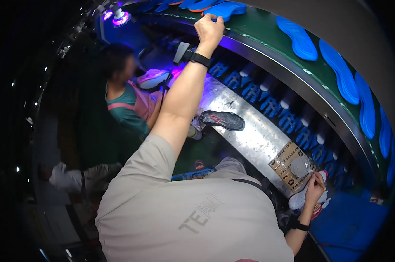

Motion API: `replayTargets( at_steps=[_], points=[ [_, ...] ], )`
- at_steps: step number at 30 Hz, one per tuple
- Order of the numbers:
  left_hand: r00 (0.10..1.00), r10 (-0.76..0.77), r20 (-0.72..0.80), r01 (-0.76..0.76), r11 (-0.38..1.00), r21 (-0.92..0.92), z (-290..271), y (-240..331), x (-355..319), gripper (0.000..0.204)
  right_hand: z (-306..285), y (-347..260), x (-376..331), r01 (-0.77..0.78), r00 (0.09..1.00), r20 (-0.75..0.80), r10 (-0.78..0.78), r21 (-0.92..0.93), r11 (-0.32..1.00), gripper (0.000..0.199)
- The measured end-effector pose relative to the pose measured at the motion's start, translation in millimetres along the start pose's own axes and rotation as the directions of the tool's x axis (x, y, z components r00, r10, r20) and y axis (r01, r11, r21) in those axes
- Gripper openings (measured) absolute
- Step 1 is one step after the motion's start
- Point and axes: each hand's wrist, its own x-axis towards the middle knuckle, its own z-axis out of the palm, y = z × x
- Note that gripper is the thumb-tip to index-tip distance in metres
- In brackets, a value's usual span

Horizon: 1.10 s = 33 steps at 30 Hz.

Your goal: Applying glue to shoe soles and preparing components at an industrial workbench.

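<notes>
So the left hand (pixel 209 31) is stretched way up to a curved green belt (pixel 261 32), fingers bent in against the near end of a blue insole (pixel 226 9) lying on it. They're touching for sure, but the fingertips are partly tucked out of sight, so I can't tell whether it's actually pinched or just being pressed. More blue insoles (pixel 297 37) are strung out along the same belt, curving off down the right side. The right hand (pixel 313 188) is way down at the other end of the metal worktop (pixel 256 142), fingers closed around what looks like a thin brush-like tool (pixel 322 180), its front end by the rim of a pale round tub (pixel 299 167). The tub sits on a patch of brown printed tape (pixel 279 160) stuck to the worktop, and a white shoe with red bits (pixel 297 200) is right beside that hand, partly hidden by it. Further up the worktop there's a black sole-shaped piece (pixel 223 121) with red marks, lying near the edge, well apart from both hands. Behind the worktop runs a row of blue racks (pixel 252 94), under the belt's metal side. Off to the left a co-worker in a green top and pink apron (pixel 140 102) is next to another shoe (pixel 151 79) in purple light, with lit lamps (pixel 120 18) above.
</notes>
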Motion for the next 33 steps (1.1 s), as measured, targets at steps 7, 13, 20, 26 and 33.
replayTargets(
  at_steps=[7, 13, 20, 26, 33],
  points=[
    [0.899, 0.187, -0.395, -0.164, 0.982, 0.092, -96, 7, -22, 0.024, 7, 18, -3, -0.036, 0.998, 0.046, 0.040, -0.090, 0.995, 0.018],
    [0.968, -0.125, -0.217, -0.022, 0.821, -0.570, -148, 27, -71, 0.013, 5, 28, 1, 0.125, 0.991, -0.034, -0.128, -0.084, 0.989, 0.021],
    [0.777, 0.049, 0.628, 0.601, 0.239, -0.762, -133, 62, -195, 0.043, 0, 33, 15, 0.007, 0.995, 0.099, 0.001, -0.087, 0.996, 0.023],
    [0.400, 0.542, 0.739, 0.815, -0.579, -0.017, -151, 75, -280, 0.050, -8, -31, 15, -0.047, 0.999, 0.031, 0.040, 0.253, 0.966, 0.023],
    [0.048, 0.592, 0.805, 0.972, -0.214, 0.100, -169, 74, -292, 0.071, -3, -137, 24, 0.036, 0.993, 0.081, -0.085, 0.480, 0.877, 0.018]
  ],
)
